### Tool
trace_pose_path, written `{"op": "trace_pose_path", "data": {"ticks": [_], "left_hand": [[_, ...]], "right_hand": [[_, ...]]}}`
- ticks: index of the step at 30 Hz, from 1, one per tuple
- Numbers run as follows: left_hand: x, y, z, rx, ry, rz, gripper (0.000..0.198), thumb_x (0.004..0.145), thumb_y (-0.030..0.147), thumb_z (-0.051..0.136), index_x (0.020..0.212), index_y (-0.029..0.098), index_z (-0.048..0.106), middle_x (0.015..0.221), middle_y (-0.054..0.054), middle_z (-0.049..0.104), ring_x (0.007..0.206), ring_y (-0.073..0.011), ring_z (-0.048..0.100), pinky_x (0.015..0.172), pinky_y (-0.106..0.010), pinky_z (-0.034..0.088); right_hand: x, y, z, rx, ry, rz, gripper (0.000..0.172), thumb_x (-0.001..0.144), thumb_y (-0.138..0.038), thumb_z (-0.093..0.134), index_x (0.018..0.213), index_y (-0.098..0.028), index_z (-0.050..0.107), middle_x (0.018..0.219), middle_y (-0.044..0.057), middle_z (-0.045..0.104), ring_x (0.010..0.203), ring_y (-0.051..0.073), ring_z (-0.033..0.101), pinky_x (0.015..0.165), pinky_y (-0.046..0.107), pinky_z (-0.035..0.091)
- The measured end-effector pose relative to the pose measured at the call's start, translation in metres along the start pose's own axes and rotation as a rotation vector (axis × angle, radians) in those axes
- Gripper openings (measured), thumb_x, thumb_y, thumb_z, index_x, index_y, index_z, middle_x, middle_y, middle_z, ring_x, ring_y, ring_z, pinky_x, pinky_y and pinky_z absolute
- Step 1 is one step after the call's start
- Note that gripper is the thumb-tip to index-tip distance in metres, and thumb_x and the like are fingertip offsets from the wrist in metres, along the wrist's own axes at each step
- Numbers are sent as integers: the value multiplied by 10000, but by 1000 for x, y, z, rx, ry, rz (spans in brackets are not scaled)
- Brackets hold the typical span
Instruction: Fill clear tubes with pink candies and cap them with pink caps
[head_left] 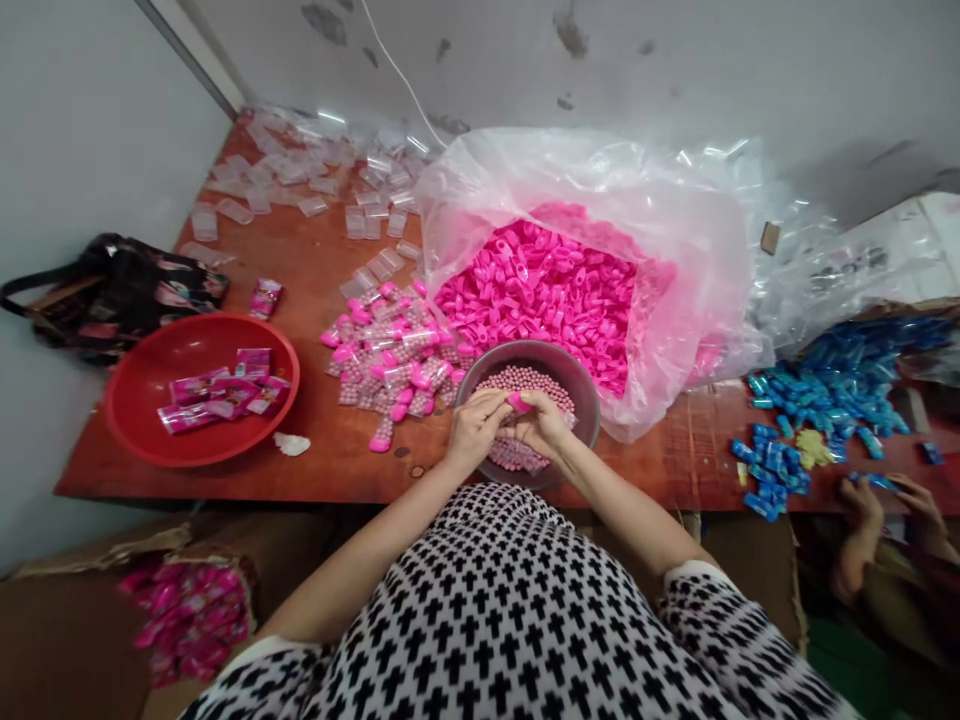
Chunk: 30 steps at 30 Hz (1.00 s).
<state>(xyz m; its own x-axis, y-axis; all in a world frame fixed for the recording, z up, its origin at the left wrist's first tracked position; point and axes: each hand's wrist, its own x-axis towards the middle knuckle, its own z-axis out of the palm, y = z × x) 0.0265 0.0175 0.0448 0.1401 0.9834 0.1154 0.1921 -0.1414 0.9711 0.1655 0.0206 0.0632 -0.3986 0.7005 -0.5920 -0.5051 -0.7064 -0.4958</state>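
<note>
My left hand (477, 430) and my right hand (541, 424) meet over a grey bowl (589, 400) of small pink beads (529, 380). Between them is a bright pink plastic cap (518, 402), pinched by the fingers of both hands. Whether a clear container sits under the cap is hard to see behind the fingers. Left of the bowl lies a heap of bead-filled clear containers (397, 355) with pink caps. Behind the bowl, a large clear plastic bag (690, 250) stands open, full of loose pink caps (540, 290).
A red bowl (124, 400) with pink packets stands left, beside a dark floral bag (112, 290). Empty clear containers (367, 220) lie at the back. Right are blue packets (825, 390) and a co-worker's hands (862, 510). An open carton (247, 590) of pink packets stands below the table.
</note>
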Motion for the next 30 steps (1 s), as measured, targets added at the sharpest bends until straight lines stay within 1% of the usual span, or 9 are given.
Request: {"op": "trace_pose_path", "data": {"ticks": [4, 7, 11, 13, 16, 18, 20, 26, 30], "left_hand": [[4, -14, -16, 6, -61, -122, 234, 832, 315, 573, 952, 179, 722, 1020, -73, 717, 1005, -205, 642, 966, -384, 483], [18, -24, -43, -49, 30, -214, 275, 839, 336, 571, 1018, 174, 702, 1079, -71, 705, 1026, -209, 644, 976, -392, 482], [44, -39, -88, 64, 299, -150, 270, 852, 287, 579, 1088, 193, 673, 1186, -56, 660, 1143, -205, 588, 1061, -426, 414], [49, -44, -99, 171, 308, -78, 279, 838, 248, 610, 1109, 201, 660, 1218, -46, 642, 1205, -198, 540, 1111, -422, 353], [38, -47, -86, 230, 250, -70, 290, 857, 241, 586, 1128, 154, 643, 1191, -63, 655, 1155, -191, 572, 1074, -403, 395], [24, -44, -63, 211, 162, -101, 283, 869, 244, 556, 1112, 133, 648, 1143, -68, 678, 1080, -184, 616, 1016, -384, 450], [9, -40, -39, 199, 68, -127, 263, 868, 238, 544, 1082, 147, 666, 1115, -66, 691, 1046, -178, 634, 983, -357, 473], [-15, -33, -1, 290, -124, -187, 262, 835, 187, 565, 1067, 158, 682, 1081, -90, 698, 997, -193, 652, 923, -339, 499], [-17, -34, 9, 356, -179, -237, 315, 803, 145, 580, 1104, 175, 668, 1087, -86, 694, 1010, -210, 647, 934, -364, 496]], "right_hand": [[13, 18, 4, -30, -11, 92, 317, 829, -479, 471, 862, -186, 588, 758, 47, 670, 802, 185, 647, 733, 364, 557], [19, 13, -8, -253, -28, 45, 412, 790, -547, 550, 1030, -214, 580, 982, 67, 666, 874, 181, 641, 716, 337, 553], [19, -24, -54, -914, 264, -238, 318, 798, -418, 571, 1008, -187, 636, 1027, 65, 668, 898, 185, 628, 767, 333, 522], [16, -44, -79, -1379, 383, -260, 235, 812, -318, 558, 939, -158, 674, 997, 85, 689, 947, 211, 626, 855, 348, 478], [12, -52, -96, -1859, 252, -120, 198, 834, -240, 538, 935, -167, 691, 994, 90, 704, 949, 218, 638, 863, 320, 452], [14, -42, -90, -2028, 167, -46, 219, 863, -247, 511, 993, -185, 677, 1049, 92, 695, 973, 212, 635, 840, 296, 454], [21, -24, -77, -2130, 192, 16, 265, 884, -314, 503, 1055, -173, 649, 1085, 128, 680, 995, 227, 632, 820, 297, 461], [36, 13, -59, -2169, 266, 96, 395, 879, -406, 502, 1095, -97, 619, 1046, 204, 676, 978, 280, 643, 805, 342, 467], [28, 6, -78, -2055, 116, -139, 457, 870, -359, 517, 1265, -129, 522, 1124, 137, 661, 1012, 229, 617, 852, 318, 457]]}}
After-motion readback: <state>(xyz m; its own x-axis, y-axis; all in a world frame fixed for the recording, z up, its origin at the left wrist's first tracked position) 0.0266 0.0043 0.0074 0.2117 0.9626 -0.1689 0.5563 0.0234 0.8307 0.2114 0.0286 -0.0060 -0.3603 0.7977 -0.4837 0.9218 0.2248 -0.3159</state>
